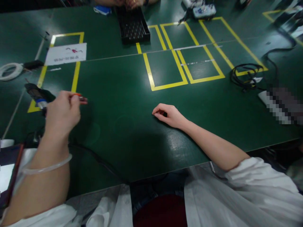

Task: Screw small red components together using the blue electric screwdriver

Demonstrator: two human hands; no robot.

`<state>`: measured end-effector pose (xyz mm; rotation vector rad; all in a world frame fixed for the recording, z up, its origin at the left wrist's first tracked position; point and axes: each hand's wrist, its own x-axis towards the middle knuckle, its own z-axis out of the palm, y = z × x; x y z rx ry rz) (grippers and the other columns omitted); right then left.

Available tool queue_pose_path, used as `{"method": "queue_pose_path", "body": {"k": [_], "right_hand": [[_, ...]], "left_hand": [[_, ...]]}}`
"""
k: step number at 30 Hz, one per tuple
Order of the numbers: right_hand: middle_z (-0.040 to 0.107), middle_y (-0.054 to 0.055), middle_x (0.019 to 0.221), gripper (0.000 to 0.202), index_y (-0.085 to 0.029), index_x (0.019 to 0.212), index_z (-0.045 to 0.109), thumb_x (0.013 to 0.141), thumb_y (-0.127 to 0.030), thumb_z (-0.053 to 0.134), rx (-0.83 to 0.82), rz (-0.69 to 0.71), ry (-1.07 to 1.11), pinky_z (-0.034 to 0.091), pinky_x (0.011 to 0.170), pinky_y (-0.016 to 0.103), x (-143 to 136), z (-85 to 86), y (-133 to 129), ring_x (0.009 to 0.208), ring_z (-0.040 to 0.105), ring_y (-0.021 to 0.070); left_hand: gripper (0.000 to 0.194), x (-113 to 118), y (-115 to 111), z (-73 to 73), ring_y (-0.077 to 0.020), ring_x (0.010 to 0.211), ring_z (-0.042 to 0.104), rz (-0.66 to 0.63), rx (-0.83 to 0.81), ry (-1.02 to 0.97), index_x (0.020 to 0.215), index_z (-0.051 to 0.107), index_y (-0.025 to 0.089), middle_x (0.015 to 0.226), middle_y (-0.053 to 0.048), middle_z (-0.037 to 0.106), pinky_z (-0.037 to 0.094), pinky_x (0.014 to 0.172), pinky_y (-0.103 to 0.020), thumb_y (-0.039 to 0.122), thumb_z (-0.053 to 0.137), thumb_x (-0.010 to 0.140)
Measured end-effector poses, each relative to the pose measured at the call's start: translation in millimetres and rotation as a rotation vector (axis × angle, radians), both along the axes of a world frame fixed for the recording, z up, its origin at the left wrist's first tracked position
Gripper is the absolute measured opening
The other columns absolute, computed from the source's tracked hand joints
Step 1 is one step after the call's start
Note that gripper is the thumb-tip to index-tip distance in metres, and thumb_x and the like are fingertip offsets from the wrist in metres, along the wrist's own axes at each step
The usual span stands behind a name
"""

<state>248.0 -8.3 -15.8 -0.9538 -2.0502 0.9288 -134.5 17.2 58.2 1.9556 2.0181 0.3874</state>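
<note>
My left hand is raised over the left side of the green table, its fingers closed on a small red-orange object whose exact kind is too small to tell. Just beyond that wrist lies a dark device with a blue band. My right hand rests on the tabletop near the middle, fingers curled with thumb and fingertips close together. Whether anything sits between those fingertips is too small to make out. Yellow tape outlines mark the surface beyond it.
A black tray stands at the back, with another person's hands behind it. A printed white sheet and a tape roll lie left. Coiled black cable and a pixelated item are right.
</note>
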Motion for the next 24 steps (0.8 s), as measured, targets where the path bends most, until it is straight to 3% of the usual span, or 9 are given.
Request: {"method": "queue_pose_path", "body": {"k": [1,3,6,8,14,18,24], "right_hand": [[0.068,0.003,0.089,0.010,-0.018,0.096,0.068,0.095,-0.020,0.058,-0.009,-0.002,0.006,0.050,0.072,0.027,-0.2,0.6,-0.4,0.077,0.063,0.0141],[0.069,0.003,0.088,0.009,-0.018,0.096,0.068,0.094,-0.020,0.059,-0.036,-0.003,0.020,0.050,0.072,0.027,-0.4,1.0,-0.9,0.077,0.063,0.0139],[0.069,0.002,0.086,0.009,-0.017,0.099,0.067,0.095,-0.023,0.061,-0.109,0.011,0.083,0.050,0.071,0.026,-0.9,-0.8,-0.9,0.076,0.064,0.0136],[0.070,0.001,0.086,0.013,-0.018,0.104,0.065,0.094,-0.026,0.063,-0.166,0.009,0.137,0.051,0.071,0.026,-1.6,-3.0,-0.6,0.075,0.064,0.0133],[0.068,-0.002,0.084,0.031,-0.021,0.109,0.057,0.086,-0.030,0.075,-0.263,0.046,0.262,0.051,0.067,0.025,-6.7,-5.8,-2.7,0.071,0.062,0.0119],[0.072,0.001,0.088,0.021,-0.020,0.105,0.059,0.089,-0.027,0.071,-0.266,0.096,0.239,0.052,0.068,0.026,-10.1,-3.0,-6.4,0.074,0.064,0.0128],[0.068,-0.001,0.081,0.017,-0.020,0.098,0.061,0.089,-0.028,0.073,-0.153,-0.006,0.195,0.050,0.064,0.025,-7.9,-1.1,-6.6,0.069,0.061,0.0119]], "left_hand": [[0.049,21.1,-0.4,-3.8,-0.0293,0.121,0.059,-0.070,-0.013,-0.081,0.133,0.047,0.011,0.115,-0.009,0.066,0.040,0.110,-0.052,0.049,0.031,0.107],[0.038,66.1,-3.0,-13.0,-0.0201,0.092,0.068,-0.215,-0.075,-0.326,0.118,0.057,0.011,0.102,-0.008,0.069,0.052,0.091,-0.037,0.043,0.040,0.105],[0.034,122.1,-9.2,-26.6,-0.0181,0.079,0.066,-0.442,-0.232,-0.539,0.108,0.064,0.011,0.090,-0.007,0.068,0.052,0.078,-0.032,0.040,0.046,0.101],[0.036,143.5,-12.5,-33.0,-0.0176,0.076,0.063,-0.525,-0.306,-0.631,0.107,0.067,0.011,0.085,-0.006,0.066,0.051,0.074,-0.030,0.040,0.047,0.101],[0.037,155.6,-15.4,-45.7,-0.0157,0.073,0.060,-0.547,-0.372,-0.841,0.118,0.059,0.012,0.082,-0.003,0.062,0.049,0.069,-0.028,0.043,0.057,0.098],[0.038,156.9,-17.3,-52.0,-0.0150,0.075,0.060,-0.570,-0.398,-0.937,0.120,0.054,0.013,0.088,-0.004,0.064,0.050,0.071,-0.028,0.042,0.060,0.098],[0.035,157.6,-18.5,-54.5,-0.0173,0.085,0.063,-0.546,-0.383,-0.993,0.107,0.060,0.012,0.093,-0.007,0.066,0.052,0.082,-0.031,0.046,0.054,0.102]]}}
